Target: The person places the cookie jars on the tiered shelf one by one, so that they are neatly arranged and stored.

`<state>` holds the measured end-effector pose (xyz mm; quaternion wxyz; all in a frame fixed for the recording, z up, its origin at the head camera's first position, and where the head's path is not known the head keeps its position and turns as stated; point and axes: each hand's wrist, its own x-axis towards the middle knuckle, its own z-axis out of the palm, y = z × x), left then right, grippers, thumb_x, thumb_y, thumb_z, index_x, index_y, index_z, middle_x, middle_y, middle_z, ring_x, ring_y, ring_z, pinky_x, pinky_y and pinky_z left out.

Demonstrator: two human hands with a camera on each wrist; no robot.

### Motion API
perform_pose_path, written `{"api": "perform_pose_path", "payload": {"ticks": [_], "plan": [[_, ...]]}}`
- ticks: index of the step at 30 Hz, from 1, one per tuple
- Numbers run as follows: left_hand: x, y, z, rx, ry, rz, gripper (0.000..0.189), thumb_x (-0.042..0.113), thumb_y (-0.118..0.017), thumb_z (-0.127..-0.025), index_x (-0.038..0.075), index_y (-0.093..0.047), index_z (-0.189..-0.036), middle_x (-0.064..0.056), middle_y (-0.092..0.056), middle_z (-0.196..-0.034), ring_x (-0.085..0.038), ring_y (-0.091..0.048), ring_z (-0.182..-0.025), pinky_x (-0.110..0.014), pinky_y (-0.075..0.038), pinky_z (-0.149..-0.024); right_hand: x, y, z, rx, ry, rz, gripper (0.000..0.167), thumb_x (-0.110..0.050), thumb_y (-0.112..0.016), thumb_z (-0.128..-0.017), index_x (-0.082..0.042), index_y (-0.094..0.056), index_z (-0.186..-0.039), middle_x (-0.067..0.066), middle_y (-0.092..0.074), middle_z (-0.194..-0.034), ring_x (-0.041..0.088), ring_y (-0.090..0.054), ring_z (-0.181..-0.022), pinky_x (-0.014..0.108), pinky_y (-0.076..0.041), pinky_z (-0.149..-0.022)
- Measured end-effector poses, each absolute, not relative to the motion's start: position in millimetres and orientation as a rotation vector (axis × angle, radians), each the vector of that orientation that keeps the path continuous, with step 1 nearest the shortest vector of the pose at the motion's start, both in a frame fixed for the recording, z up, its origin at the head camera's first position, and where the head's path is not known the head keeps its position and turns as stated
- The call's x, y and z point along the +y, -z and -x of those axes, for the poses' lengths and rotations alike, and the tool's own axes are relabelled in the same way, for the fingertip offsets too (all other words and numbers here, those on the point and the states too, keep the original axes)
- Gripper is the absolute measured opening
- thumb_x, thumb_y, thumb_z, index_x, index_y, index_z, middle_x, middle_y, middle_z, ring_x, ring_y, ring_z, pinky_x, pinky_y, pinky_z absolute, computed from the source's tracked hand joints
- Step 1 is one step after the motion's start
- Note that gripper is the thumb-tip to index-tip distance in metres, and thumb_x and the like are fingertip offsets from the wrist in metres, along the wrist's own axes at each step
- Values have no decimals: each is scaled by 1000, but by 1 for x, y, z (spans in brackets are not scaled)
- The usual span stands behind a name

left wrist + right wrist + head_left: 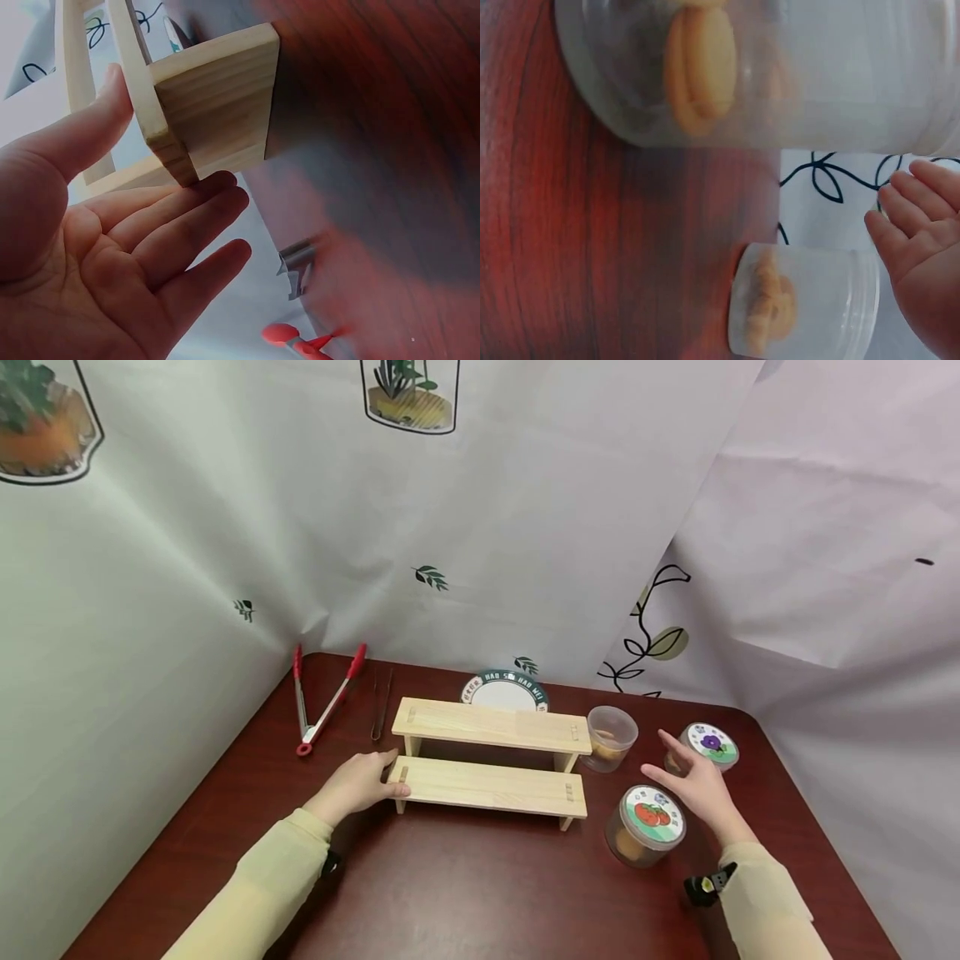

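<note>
A two-tier wooden stand (487, 783) rests on the table. My left hand (362, 785) holds the left end of its lower step, the thumb at the front edge. In the left wrist view, the thumb and fingertips of my left hand (142, 217) are against the end of the stand (217, 105). My right hand (697, 781) hovers with spread fingers between a tomato-lidded jar (645, 827) and a purple-flower-lidded jar (708, 747), apparently touching neither. Cookies (701, 67) show through a jar wall in the right wrist view, with an uncovered tub (609, 739) beyond.
Red-handled tongs (324, 718) and slim metal tweezers (381, 706) lie at the back left. A plate with a green-and-white rim (504, 677) stands behind the stand. White patterned cloth (525, 527) hangs along the table's back edge.
</note>
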<state>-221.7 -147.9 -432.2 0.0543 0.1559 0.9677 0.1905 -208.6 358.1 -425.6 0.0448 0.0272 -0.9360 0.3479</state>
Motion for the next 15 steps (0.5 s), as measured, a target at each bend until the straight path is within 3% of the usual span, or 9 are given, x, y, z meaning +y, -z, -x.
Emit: {"api": "perform_pose_path", "payload": {"ticks": [6,15], "plan": [[-146,429,223,2915,-552,-456,68,35,-75,-79,-9,-54,-126,-23,-64,-114,-34,-63,-101,-47,-48,-85,359,434,221,-2841,-1155,-155,81,-38,-71,-84,-6,-33,-147,22,-41,-143,40,-43,-128,43,-39,-96],[-143,426,222,2912,-533,-447,64,34,-76,-79,-7,-57,-123,-18,-67,-104,-29,-64,-91,-46,-49,-79,362,449,243,-2877,-1207,-201,89,-36,-75,-81,0,-28,-148,25,-34,-146,40,-36,-133,45,-38,-98]]}}
